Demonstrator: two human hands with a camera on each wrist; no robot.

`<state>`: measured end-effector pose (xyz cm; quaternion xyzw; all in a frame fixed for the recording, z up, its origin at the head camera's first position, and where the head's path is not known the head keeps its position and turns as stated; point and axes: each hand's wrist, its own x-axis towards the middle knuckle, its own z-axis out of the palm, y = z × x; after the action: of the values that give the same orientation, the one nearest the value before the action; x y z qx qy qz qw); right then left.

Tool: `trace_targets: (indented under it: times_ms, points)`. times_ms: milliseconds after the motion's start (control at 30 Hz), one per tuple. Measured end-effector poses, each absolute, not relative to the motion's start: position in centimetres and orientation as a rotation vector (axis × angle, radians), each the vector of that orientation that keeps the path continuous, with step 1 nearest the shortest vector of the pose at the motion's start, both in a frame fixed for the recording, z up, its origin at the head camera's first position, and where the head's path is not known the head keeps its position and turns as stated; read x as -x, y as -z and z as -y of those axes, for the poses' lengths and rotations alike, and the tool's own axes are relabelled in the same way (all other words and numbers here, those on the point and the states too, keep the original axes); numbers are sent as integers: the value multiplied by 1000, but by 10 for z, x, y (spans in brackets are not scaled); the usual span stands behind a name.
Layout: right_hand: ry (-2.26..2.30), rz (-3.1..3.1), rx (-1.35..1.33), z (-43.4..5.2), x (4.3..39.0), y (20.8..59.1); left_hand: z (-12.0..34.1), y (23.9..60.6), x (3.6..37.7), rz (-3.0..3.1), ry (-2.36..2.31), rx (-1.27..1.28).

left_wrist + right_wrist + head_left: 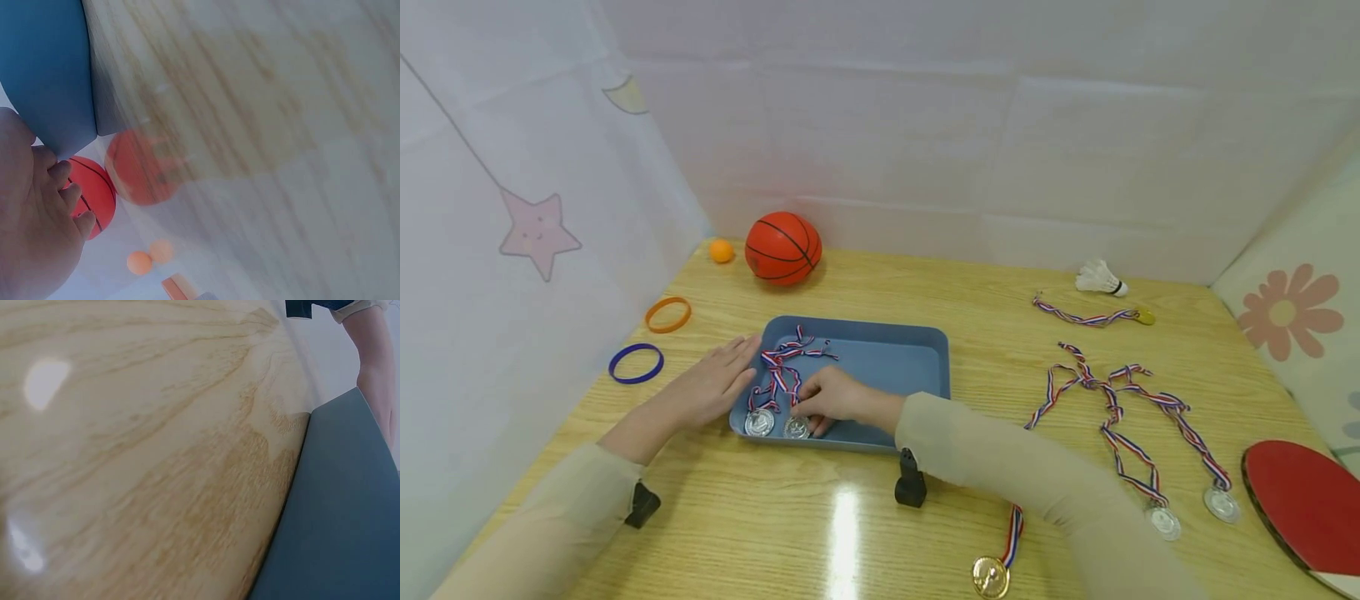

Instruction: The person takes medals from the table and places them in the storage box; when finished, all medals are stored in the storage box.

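Note:
A blue-grey tray [887,367] sits on the wooden table. Two silver medals lie in its left part: one medal [759,422] in the front left corner, another medal [797,427] just right of it, their striped ribbons [778,358] trailing toward the back. My right hand [831,398] reaches into the tray with curled fingers, thumb and index pinching at the right-hand medal's upper edge, where its ribbon joins. My left hand [718,383] lies with straight fingers along the tray's left side. In the right wrist view, the tray wall [350,506] hides the right hand's fingers.
Behind the tray are a small basketball [783,248] and an orange ball [722,251]. Orange [668,327] and blue wristbands [615,364] lie left. To the right are ribboned medals [1163,522], a gold medal [991,577], a shuttlecock [1099,277] and a red paddle [1307,500].

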<state>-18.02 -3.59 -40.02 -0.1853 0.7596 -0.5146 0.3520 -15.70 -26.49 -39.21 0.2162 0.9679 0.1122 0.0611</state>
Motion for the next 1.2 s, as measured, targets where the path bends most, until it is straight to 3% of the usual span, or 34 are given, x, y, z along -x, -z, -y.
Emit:
trace_targets:
  times_ms: [900,1200]
  points:
    - [1250,-2041,495,33,183,396,263,388,155,-2936,-354,-665]
    - [1232,-1989,688,5,191,362,263,389,154,-2933,-355,-663]
